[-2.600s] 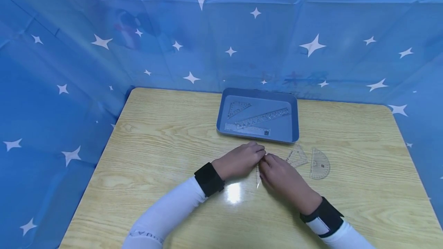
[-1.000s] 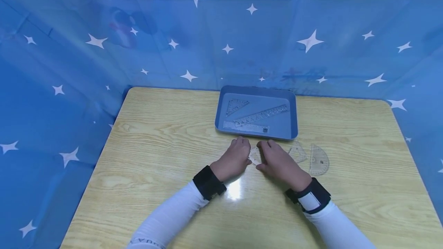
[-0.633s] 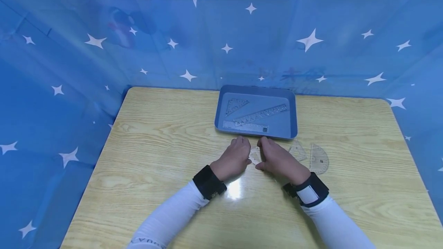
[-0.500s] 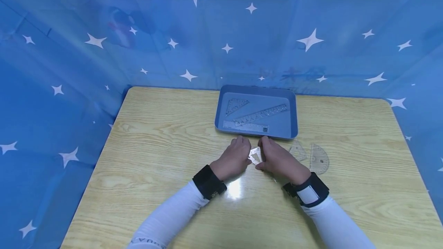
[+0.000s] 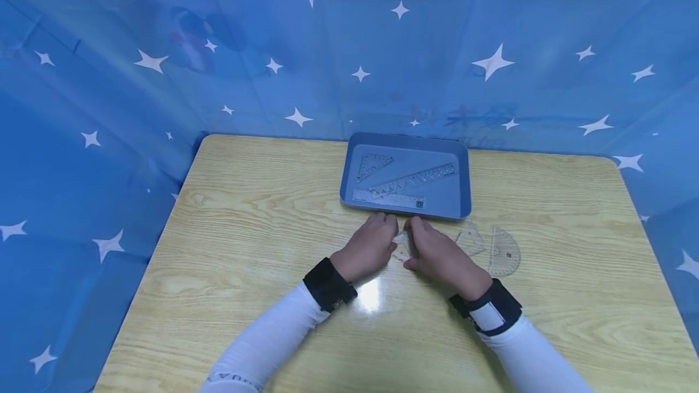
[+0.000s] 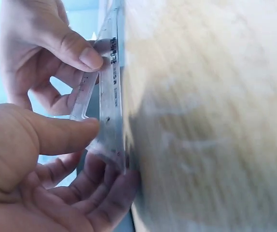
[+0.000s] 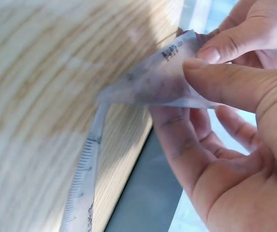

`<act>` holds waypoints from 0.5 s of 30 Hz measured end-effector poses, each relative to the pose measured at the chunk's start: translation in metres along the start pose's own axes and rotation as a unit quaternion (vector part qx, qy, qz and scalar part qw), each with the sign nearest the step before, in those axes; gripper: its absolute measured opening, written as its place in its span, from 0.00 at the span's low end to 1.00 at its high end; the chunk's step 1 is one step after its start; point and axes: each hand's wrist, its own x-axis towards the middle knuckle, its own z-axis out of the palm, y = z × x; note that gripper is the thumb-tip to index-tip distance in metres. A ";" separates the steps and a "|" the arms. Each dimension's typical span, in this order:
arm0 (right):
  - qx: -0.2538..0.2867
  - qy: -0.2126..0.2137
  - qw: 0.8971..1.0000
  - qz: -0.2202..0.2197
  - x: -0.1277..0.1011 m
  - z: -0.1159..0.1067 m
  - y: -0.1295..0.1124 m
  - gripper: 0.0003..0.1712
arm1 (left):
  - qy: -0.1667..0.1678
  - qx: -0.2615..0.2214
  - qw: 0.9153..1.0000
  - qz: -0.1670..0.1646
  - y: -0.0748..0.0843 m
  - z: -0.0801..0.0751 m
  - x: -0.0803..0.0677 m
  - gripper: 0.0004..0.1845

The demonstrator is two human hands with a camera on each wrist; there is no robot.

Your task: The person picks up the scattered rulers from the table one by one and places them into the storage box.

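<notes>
Head view: both hands pinch one clear triangle point(image 6: 110, 104) just short of the blue tray point(image 5: 465, 182)

On my feed the left hand point(image 5: 367, 248) and the right hand point(image 5: 443, 259) face each other, the clear triangle bridging the gap between them; the head camera gives me only a small patch of it, so I lean on the wrist views.

From the left wrist, I see the left hand's thumb laid over the plastic and its fingers curled beneath, clamped on one end; the right hand's thumb sits farther along, by the printed letters, its fingers bent behind; from the right wrist, that thumb is on top and its fingers under, while a narrow corner sticks out past them over the table point(image 5: 229, 217); I cannot tell whether it touches the wood; a clear strip point(image 7: 80, 179) with scale marks runs from near that corner, and I cannot tell whether it is a separate piece.

Right of the right hand, another triangle point(image 5: 477, 243) lies on the table, with a protractor point(image 5: 505, 253) just beside it; inside the tray I have a small triangle point(image 5: 375, 158) at the left, a slanting ruler point(image 5: 413, 180) and a straight ruler point(image 5: 395, 200) along the near side; the two rulers overlap.
</notes>
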 end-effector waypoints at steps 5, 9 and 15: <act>0.000 0.021 1.000 -0.023 -0.003 0.002 -0.002 0.37 | 0.001 -0.047 0.999 -0.004 -0.004 -0.001 0.000 0.08; 0.000 0.042 0.998 -0.052 -0.004 0.001 -0.002 0.34 | 0.022 -0.092 0.996 0.010 -0.009 0.000 -0.002 0.09; 0.010 0.072 0.994 -0.087 0.000 -0.005 0.000 0.32 | 0.059 -0.143 0.987 0.034 -0.015 -0.006 -0.007 0.09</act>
